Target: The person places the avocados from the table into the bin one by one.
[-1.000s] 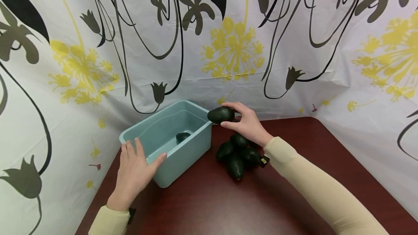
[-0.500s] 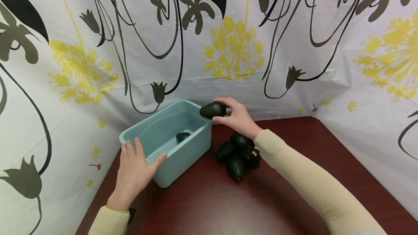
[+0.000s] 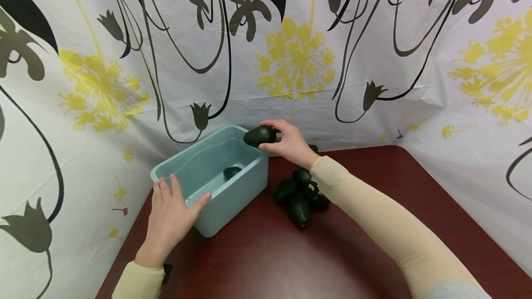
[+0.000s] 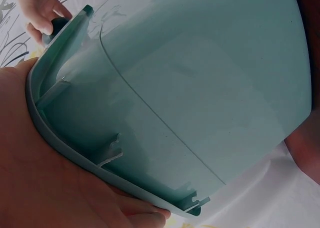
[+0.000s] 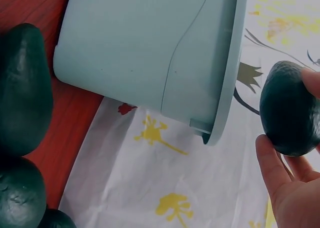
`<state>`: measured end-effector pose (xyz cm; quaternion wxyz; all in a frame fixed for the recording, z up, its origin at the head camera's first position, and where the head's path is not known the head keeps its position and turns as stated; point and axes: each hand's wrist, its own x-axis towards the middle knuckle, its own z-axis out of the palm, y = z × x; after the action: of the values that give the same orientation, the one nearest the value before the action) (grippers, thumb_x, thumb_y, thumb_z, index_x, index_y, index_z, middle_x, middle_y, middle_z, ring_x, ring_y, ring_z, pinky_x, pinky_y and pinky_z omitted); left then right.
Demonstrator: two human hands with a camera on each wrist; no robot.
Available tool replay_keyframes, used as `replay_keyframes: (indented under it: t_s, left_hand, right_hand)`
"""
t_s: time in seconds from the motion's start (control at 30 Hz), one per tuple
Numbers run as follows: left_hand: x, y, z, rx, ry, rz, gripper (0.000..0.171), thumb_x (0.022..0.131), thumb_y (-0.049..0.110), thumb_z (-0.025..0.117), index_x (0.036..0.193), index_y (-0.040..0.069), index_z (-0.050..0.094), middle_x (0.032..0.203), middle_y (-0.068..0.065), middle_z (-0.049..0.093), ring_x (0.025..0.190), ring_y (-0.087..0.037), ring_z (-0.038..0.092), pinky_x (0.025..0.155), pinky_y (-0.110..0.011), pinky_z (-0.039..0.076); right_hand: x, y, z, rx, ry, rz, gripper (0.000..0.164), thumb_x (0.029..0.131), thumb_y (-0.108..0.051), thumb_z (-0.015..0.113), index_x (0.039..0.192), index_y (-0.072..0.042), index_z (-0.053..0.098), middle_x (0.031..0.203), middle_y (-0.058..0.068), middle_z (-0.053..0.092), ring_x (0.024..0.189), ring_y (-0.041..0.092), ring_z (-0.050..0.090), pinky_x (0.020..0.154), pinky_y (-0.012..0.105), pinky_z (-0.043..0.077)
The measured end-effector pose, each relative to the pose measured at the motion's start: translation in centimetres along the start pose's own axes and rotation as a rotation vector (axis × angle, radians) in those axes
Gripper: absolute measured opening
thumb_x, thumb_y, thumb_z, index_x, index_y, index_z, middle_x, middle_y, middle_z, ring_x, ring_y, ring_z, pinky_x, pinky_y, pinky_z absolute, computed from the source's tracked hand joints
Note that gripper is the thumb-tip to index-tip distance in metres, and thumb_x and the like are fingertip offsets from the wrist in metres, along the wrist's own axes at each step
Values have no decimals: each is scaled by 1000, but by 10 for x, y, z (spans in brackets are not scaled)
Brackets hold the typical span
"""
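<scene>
My right hand (image 3: 288,143) holds a dark green avocado (image 3: 260,136) between thumb and fingers, over the far right corner of a light blue plastic bin (image 3: 234,202). In the right wrist view the held avocado (image 5: 290,107) is apart from the bin's rim. My left hand (image 3: 170,218) rests on the bin's near left rim, fingers spread and fairly straight; in the left wrist view that hand (image 4: 65,173) lies along the rim (image 4: 100,173). Inside the bin, one avocado (image 3: 231,172) lies on the floor, partly hidden by the near wall.
Several avocados (image 3: 299,209) lie heaped on the dark red-brown table (image 3: 257,257), right of the bin, partly behind my right forearm. Another dark green piece (image 3: 313,148) shows behind my right wrist. A white floral cloth (image 3: 374,119) hangs behind and beside the table.
My right hand has moved left with the avocado, from beside the bin's right corner to over its far right end. The left hand has stayed on the rim.
</scene>
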<state>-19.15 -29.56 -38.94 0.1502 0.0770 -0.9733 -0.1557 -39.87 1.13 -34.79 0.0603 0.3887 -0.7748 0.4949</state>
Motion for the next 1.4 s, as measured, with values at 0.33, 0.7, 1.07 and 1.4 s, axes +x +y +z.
replay_keyframes:
  t_s: [0.33, 0.7, 1.07, 1.4]
  left_hand:
    - [0, 0, 1, -4, 2, 4, 125, 86, 84, 42, 155, -13, 6, 155, -44, 5, 143, -60, 7, 106, -72, 24]
    - [-1, -3, 3, -14, 9, 10, 124, 87, 83, 42, 155, -13, 7, 155, -44, 6, 142, -61, 8, 105, -72, 25]
    - [1, -2, 2, -18, 12, 9, 124, 86, 84, 42, 156, -12, 6, 156, -43, 5, 142, -60, 8, 103, -73, 27]
    - [0, -1, 1, -15, 7, 3, 124, 86, 84, 41, 156, -13, 6, 155, -43, 4, 141, -61, 8, 101, -74, 29]
  right_hand:
    - [15, 1, 13, -56, -25, 12, 58, 87, -34, 81, 138, -36, 56, 134, -9, 52, 112, 11, 56, 93, 33, 52]
    - [28, 3, 33, -150, -60, 5, 60, 87, -36, 81, 141, -33, 56, 135, -10, 53, 114, 10, 54, 94, 35, 49]
    - [30, 1, 48, -215, -126, 14, 61, 86, -36, 82, 141, -33, 56, 137, -5, 52, 121, 16, 53, 98, 38, 46]
    - [29, 4, 52, -234, -156, 34, 62, 87, -34, 81, 143, -29, 55, 137, -3, 51, 118, 15, 54, 95, 36, 47]
